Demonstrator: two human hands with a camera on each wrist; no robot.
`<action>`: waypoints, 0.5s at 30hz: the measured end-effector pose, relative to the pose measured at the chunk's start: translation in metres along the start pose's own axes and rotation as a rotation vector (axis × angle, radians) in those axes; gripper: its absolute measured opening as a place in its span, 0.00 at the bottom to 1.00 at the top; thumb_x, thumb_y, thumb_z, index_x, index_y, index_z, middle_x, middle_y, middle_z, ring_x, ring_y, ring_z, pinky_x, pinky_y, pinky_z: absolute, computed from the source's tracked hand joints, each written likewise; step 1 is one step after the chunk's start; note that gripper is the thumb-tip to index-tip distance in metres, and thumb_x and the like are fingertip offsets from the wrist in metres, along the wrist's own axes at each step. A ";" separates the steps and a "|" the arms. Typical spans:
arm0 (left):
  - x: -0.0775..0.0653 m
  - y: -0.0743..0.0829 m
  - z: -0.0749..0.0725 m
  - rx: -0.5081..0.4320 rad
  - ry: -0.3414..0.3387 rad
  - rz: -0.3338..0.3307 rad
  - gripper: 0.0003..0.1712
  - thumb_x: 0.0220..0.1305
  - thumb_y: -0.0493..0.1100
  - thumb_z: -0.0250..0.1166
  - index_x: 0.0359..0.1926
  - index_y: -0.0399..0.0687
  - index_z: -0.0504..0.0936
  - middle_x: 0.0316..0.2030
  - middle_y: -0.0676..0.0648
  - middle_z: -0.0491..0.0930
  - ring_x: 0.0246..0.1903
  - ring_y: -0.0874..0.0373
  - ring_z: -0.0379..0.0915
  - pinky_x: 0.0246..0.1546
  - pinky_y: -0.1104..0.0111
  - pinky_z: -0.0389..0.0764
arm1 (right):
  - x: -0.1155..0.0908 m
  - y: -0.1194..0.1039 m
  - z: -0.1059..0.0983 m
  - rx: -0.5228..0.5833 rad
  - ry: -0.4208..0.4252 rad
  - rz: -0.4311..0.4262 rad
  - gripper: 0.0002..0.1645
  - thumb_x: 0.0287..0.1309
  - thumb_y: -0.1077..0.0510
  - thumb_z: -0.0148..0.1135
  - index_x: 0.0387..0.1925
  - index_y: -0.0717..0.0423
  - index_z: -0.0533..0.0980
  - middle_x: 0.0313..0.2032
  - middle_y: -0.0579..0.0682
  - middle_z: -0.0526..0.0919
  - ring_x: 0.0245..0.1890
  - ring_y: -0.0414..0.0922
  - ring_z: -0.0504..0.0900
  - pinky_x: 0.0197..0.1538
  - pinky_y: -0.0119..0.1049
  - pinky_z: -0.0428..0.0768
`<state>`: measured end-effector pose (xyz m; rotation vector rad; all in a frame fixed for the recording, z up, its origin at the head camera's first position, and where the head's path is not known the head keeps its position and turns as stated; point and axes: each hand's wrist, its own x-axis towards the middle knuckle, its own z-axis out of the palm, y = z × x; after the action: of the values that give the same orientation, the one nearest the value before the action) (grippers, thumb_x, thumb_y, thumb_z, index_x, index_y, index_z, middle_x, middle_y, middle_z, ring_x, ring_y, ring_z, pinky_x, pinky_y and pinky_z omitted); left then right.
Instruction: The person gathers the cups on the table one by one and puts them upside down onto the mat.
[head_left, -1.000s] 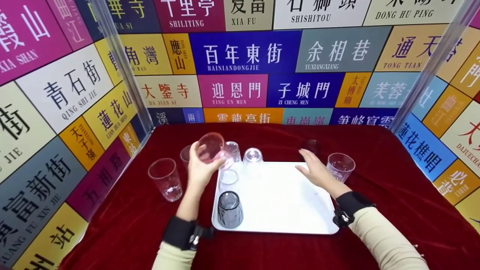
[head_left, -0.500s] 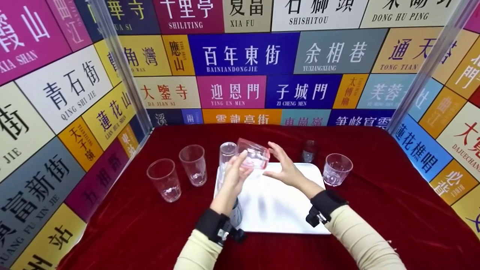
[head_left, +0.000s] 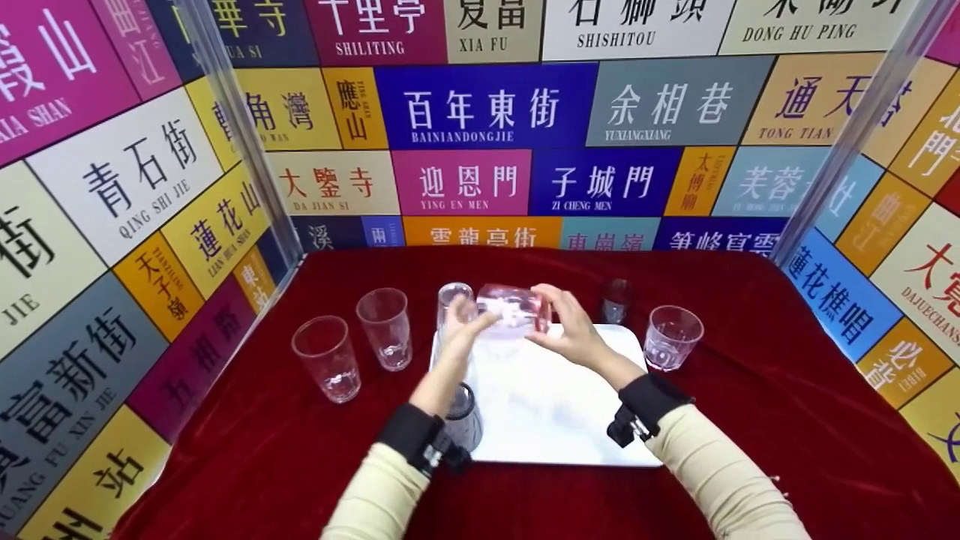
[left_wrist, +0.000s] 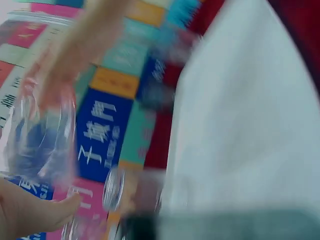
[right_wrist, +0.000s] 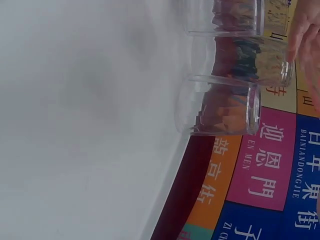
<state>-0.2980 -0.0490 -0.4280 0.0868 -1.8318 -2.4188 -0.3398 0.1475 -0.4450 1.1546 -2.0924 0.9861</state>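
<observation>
Gripping the pink glass [head_left: 510,307] by its right end in the head view, the right hand [head_left: 574,334] curls thumb and fingers about it. The pink glass lies on its side in the air, above the far part of the tray [head_left: 562,412]. The left hand [head_left: 454,341], blurred, is positioned at the other end, thumb and fingers spread; contact cannot be told. The grey glass [head_left: 465,424], partly hidden, stands near left on the tray. Left of the tray, two tall glasses [head_left: 386,334] stand upright on the red cloth [head_left: 247,465]. The dark glass [head_left: 616,304] stands at the far right, the short glass [head_left: 673,337] just right of the tray. Signs [head_left: 487,105] cover the far wall.

Left wrist view: blurred. The right hand's fingers meet the pink glass; the left thumb extends beside it.

Right wrist view: three clear glasses [right_wrist: 225,110] stand close together on the tray.
</observation>
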 end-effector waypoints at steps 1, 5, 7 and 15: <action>0.004 0.001 -0.004 0.069 0.019 0.060 0.46 0.48 0.36 0.65 0.66 0.34 0.51 0.64 0.32 0.56 0.64 0.42 0.54 0.63 0.55 0.59 | 0.002 -0.001 -0.001 -0.005 -0.023 0.006 0.37 0.40 0.57 0.72 0.54 0.63 0.68 0.49 0.58 0.74 0.46 0.52 0.71 0.49 0.43 0.71; 0.015 0.003 -0.018 0.404 0.116 0.248 0.45 0.44 0.39 0.70 0.63 0.35 0.58 0.60 0.33 0.63 0.60 0.41 0.60 0.61 0.55 0.62 | 0.002 -0.003 0.003 -0.038 -0.177 0.007 0.31 0.37 0.54 0.71 0.46 0.61 0.73 0.40 0.55 0.78 0.39 0.49 0.71 0.42 0.43 0.71; 0.019 0.001 -0.024 0.583 0.159 0.314 0.43 0.43 0.39 0.70 0.62 0.36 0.61 0.59 0.34 0.64 0.58 0.40 0.61 0.60 0.54 0.62 | 0.001 -0.004 0.010 -0.077 -0.280 -0.017 0.29 0.38 0.51 0.70 0.43 0.61 0.74 0.38 0.54 0.79 0.37 0.49 0.71 0.41 0.42 0.70; 0.029 -0.012 -0.042 0.960 0.223 0.414 0.37 0.42 0.32 0.64 0.59 0.35 0.65 0.57 0.35 0.66 0.56 0.38 0.62 0.59 0.54 0.64 | 0.000 -0.011 0.047 -0.239 -0.459 -0.056 0.29 0.46 0.47 0.66 0.44 0.65 0.73 0.40 0.56 0.79 0.45 0.54 0.74 0.52 0.46 0.71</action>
<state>-0.3232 -0.0897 -0.4511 0.0392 -2.3987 -1.0756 -0.3358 0.1055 -0.4686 1.4000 -2.4310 0.4520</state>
